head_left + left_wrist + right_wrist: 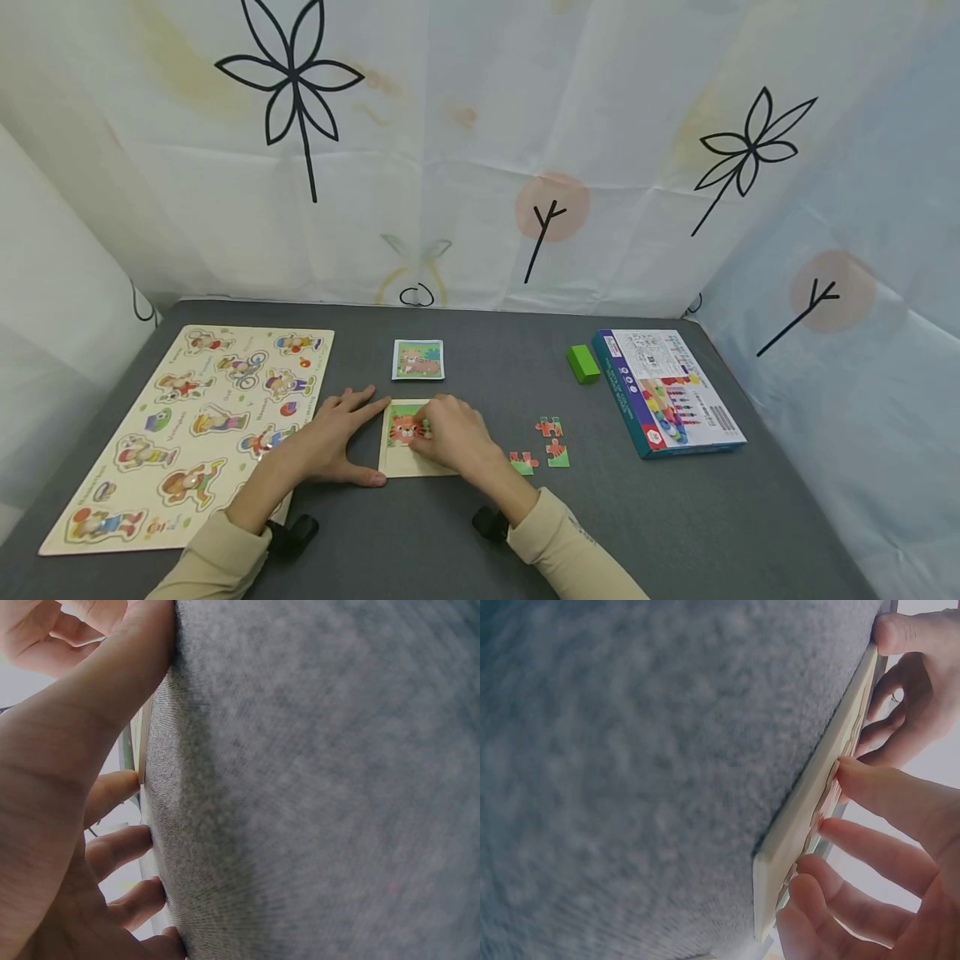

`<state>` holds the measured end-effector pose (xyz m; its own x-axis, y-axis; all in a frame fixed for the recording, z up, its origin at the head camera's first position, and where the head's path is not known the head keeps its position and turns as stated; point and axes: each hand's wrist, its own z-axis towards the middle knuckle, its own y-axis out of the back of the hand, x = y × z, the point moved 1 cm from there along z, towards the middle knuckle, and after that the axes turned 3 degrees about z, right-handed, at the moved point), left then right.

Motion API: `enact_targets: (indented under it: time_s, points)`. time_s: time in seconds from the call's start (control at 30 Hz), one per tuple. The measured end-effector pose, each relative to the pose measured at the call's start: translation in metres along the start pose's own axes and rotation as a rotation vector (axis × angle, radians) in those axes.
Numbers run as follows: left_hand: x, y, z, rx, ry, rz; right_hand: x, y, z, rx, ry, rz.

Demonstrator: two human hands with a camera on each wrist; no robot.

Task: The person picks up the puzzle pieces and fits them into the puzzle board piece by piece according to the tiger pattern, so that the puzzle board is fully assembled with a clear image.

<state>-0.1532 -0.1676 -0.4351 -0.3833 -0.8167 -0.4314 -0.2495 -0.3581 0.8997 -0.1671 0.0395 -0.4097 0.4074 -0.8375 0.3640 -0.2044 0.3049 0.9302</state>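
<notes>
A small pale puzzle board [418,468] lies between the hands, its upper left covered by joined pieces with an orange animal face [403,428]. My right hand [459,433] is over it, thumb and fingertips pinching a puzzle piece [827,789] low against the board in the right wrist view. My left hand [333,437] rests on the table with fingers spread, thumb and index fingertips at the board's left edge. Beside the right forearm are three loose puzzle pieces: an upper one [550,427], a lower one [558,454] and one nearer the wrist [523,463].
Behind the puzzle board lies a square picture card [419,361]. A green block [582,364] stands beside a flat box [697,408] at the right. On the left, a large picture board [60,546] reaches under the left forearm. Printed cloth [465,125] walls the table's back.
</notes>
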Motion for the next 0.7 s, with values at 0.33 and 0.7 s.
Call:
enact_targets:
  time_s: [0.33, 0.7]
  points:
    - [0.001, 0.0, 0.0, 0.001, -0.003, -0.004, -0.003, 0.003, -0.002, 0.001, 0.001, -0.04]
    - [0.001, -0.001, 0.0, 0.004, -0.001, 0.009, -0.025, 0.014, -0.013, -0.038, -0.021, 0.011]
